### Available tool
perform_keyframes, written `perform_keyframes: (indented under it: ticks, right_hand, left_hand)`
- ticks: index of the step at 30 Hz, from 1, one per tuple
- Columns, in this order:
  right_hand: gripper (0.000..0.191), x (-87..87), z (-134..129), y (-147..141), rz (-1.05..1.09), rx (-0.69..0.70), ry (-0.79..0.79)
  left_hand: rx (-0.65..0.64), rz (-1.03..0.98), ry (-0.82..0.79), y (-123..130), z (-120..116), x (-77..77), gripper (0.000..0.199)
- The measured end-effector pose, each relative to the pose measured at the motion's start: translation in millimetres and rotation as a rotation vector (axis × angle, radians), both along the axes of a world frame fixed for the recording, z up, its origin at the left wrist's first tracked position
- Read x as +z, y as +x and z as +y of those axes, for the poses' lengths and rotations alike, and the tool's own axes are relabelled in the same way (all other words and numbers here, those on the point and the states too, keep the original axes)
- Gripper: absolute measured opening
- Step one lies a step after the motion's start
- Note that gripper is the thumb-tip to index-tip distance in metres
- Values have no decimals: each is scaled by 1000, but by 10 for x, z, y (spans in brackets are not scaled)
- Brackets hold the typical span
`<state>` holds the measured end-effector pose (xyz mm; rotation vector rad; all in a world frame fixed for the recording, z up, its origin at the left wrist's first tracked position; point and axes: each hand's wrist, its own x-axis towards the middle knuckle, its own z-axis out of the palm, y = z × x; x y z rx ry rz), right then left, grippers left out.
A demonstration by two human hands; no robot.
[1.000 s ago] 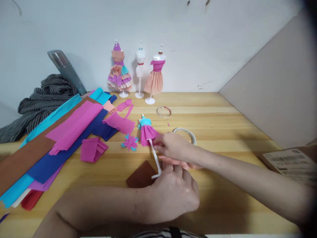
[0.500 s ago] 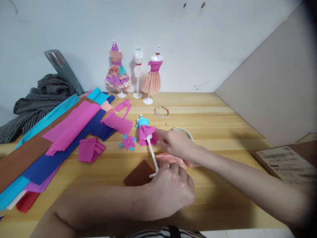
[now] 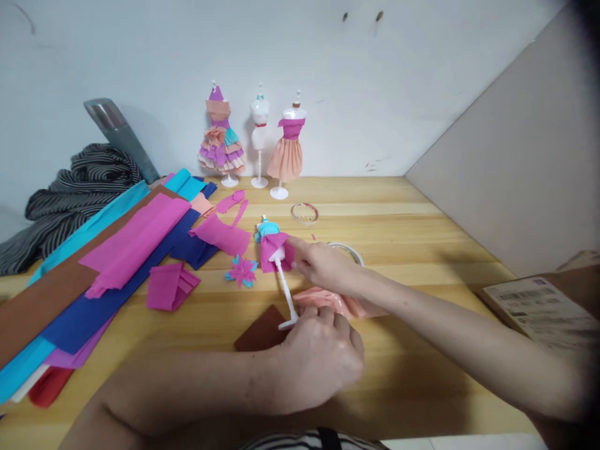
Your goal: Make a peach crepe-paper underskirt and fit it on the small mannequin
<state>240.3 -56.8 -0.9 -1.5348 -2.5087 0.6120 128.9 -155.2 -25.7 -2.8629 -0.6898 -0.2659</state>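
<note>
Small mannequin (image 3: 285, 289) between our hands, neck pointing away from us.
Nearest, our left hand (image 3: 323, 359) closes around the round base (image 3: 287, 325), its fingertips hidden under the knuckles. The long axis runs away and slightly left; our right hand (image 3: 323, 265), nearer the pink skirt (image 3: 269, 244), reaches its right edge (whether it pinches there, we cannot tell). Just beyond, that hand and forearm partly cover a white ring (image 3: 355, 252).
</note>
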Motion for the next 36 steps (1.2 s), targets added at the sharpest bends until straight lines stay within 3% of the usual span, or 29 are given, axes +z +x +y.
perform_keyframes:
  ticks: [9,15,22,29,36]
  right_hand:
    - [19,8,-48,-75,-45,13,-63]
    - [37,-81,-79,-230,-99,-71,-135]
    - [29,-177,-29,-299,109,-123,-250]
    - [30,-136,79,-325,406,-183,-346]
    - [33,-65,195,-72,755,-140,-566]
  left_hand:
    - [-18,2,-8,11,-1,-68,9]
    - [-22,-16,46,21,-6,-67,8]
    - [-28,20,114,14,-42,-46,14]
    - [-83,10,120,5,-76,-83,18]
    - [-56,-130,95,-3,-29,-44,9]
